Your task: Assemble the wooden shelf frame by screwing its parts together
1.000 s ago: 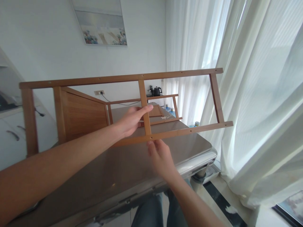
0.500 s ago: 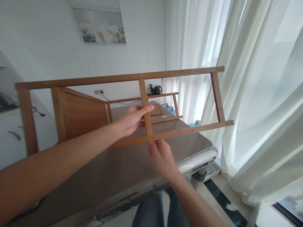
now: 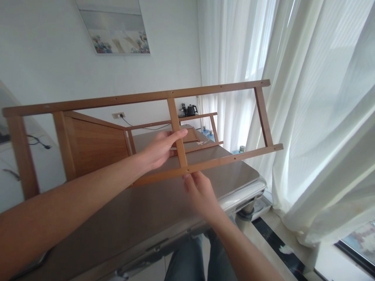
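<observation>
A light-brown wooden frame [image 3: 146,98] with long drilled rails and crossbars is held up on its side over the table. My left hand [image 3: 160,150] wraps around its middle crossbar, thumb in front and fingers behind. My right hand [image 3: 202,191] is closed in a pinch just under the lower rail [image 3: 234,158], at the joint with that crossbar. What its fingertips hold, if anything, is hidden. A wooden panel [image 3: 96,142] runs back from the near frame toward a second similar frame [image 3: 213,127] farther off.
The brown-topped table [image 3: 231,177] has a rounded metal edge. Small white bits [image 3: 200,143] lie near the far frame. Behind stand a black kettle [image 3: 191,110] and bottles with blue [image 3: 241,149]. White curtains [image 3: 301,117] hang at the right; a picture [image 3: 117,31] is on the wall.
The view has turned slightly, so the frame and background sit a little farther left. Both hands keep their places on the frame.
</observation>
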Demonstrator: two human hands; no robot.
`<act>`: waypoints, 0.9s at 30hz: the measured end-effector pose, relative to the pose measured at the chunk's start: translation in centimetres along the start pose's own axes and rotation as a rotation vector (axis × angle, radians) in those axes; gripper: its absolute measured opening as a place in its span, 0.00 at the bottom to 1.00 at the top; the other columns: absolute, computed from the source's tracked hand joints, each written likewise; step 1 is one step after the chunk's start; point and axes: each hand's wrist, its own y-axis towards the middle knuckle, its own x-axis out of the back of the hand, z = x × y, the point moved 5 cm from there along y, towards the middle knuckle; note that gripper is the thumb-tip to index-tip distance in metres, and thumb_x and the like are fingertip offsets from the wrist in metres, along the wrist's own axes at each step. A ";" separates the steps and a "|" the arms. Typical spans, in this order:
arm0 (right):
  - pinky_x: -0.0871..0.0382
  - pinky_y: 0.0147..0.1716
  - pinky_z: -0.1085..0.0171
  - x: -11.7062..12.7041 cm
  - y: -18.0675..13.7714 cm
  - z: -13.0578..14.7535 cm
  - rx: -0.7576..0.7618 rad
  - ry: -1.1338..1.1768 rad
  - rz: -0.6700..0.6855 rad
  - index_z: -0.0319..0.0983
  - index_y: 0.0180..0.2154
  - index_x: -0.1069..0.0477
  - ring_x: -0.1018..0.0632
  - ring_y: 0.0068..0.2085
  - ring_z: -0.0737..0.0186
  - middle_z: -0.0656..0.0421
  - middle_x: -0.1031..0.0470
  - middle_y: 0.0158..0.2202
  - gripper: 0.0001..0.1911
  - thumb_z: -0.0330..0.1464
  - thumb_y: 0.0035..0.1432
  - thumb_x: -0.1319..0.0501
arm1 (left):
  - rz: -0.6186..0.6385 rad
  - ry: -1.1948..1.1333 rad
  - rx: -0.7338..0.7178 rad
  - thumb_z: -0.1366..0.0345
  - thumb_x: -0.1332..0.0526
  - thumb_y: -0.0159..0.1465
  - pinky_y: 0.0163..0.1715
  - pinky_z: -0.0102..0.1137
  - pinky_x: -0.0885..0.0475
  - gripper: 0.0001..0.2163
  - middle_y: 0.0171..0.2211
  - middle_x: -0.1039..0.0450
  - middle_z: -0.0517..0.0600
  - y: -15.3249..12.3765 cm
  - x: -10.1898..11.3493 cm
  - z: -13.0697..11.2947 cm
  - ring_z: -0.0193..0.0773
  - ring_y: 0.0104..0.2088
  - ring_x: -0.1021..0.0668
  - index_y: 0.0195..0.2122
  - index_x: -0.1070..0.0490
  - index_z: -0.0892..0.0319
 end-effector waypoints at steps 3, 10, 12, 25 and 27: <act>0.38 0.31 0.66 0.0 0.0 -0.1 -0.007 -0.006 -0.003 0.42 0.29 0.34 0.27 0.28 0.64 0.62 0.27 0.25 0.20 0.42 0.74 0.46 | -0.007 0.012 0.012 0.52 0.25 0.56 0.46 0.43 0.23 0.18 0.43 0.19 0.56 0.0 0.1 0.1 0.48 0.44 0.20 0.39 0.21 0.60; 0.38 0.30 0.66 0.0 0.2 0.0 0.003 0.002 0.002 0.42 0.31 0.34 0.26 0.27 0.64 0.63 0.27 0.24 0.17 0.40 0.73 0.45 | 0.001 -0.010 -0.021 0.53 0.26 0.58 0.42 0.38 0.22 0.17 0.46 0.18 0.57 0.3 0.3 0.3 0.47 0.46 0.19 0.41 0.19 0.60; 0.38 0.29 0.66 0.1 0.2 0.2 0.011 0.014 0.006 0.42 0.31 0.35 0.27 0.27 0.64 0.63 0.27 0.24 0.16 0.40 0.73 0.46 | -0.002 -0.014 -0.025 0.54 0.26 0.58 0.40 0.37 0.21 0.16 0.45 0.18 0.56 0.4 0.4 0.4 0.47 0.46 0.19 0.40 0.19 0.60; 0.32 0.29 0.65 2.7 -3.1 3.1 0.146 0.025 -0.197 0.42 0.38 0.18 0.24 0.30 0.64 0.59 0.21 0.30 0.09 0.39 0.67 0.35 | -0.018 -0.004 -0.011 0.55 0.25 0.56 0.40 0.39 0.20 0.17 0.40 0.17 0.55 0.6 0.6 0.2 0.45 0.40 0.17 0.40 0.20 0.62; 0.32 0.29 0.64 3.6 -3.2 4.2 0.258 -0.044 -0.296 0.44 0.40 0.16 0.26 0.28 0.64 0.60 0.22 0.29 0.07 0.38 0.67 0.33 | -0.028 -0.008 -0.010 0.55 0.25 0.56 0.41 0.39 0.21 0.18 0.40 0.17 0.55 0.6 0.6 0.2 0.45 0.40 0.17 0.41 0.20 0.62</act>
